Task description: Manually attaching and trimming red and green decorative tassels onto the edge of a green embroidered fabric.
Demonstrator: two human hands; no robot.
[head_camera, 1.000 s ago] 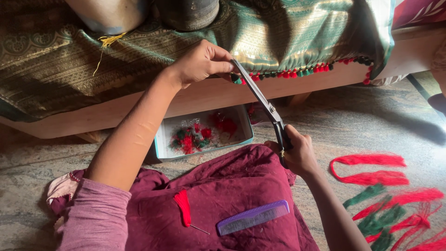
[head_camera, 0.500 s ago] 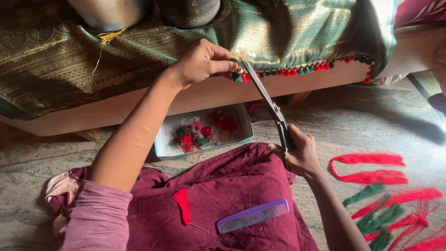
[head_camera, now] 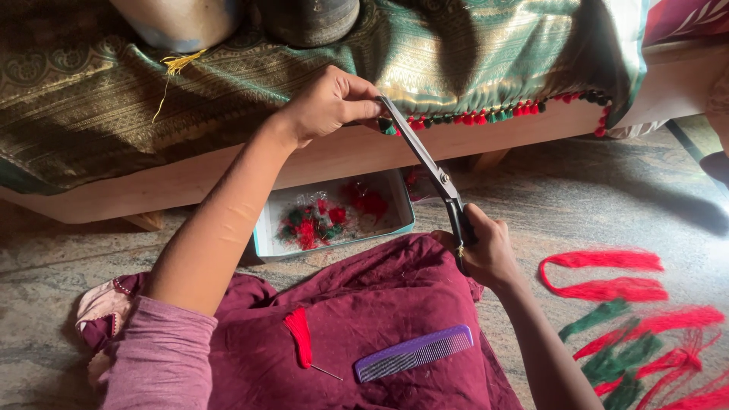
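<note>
Holding almost the same pose as half a second ago, the right hand [head_camera: 486, 247] grips long steel scissors [head_camera: 425, 163], blades pressed together at the tasselled fringe [head_camera: 493, 115] that the left hand [head_camera: 330, 102] pinches on the green brocade cloth [head_camera: 304, 68]; the fingertips are hidden.

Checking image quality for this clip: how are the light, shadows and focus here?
Head view: sharp, no motion blur on left hand or scissors; sunlight glares on the green cloth; deep shadow over upper left and floor at right.
</note>
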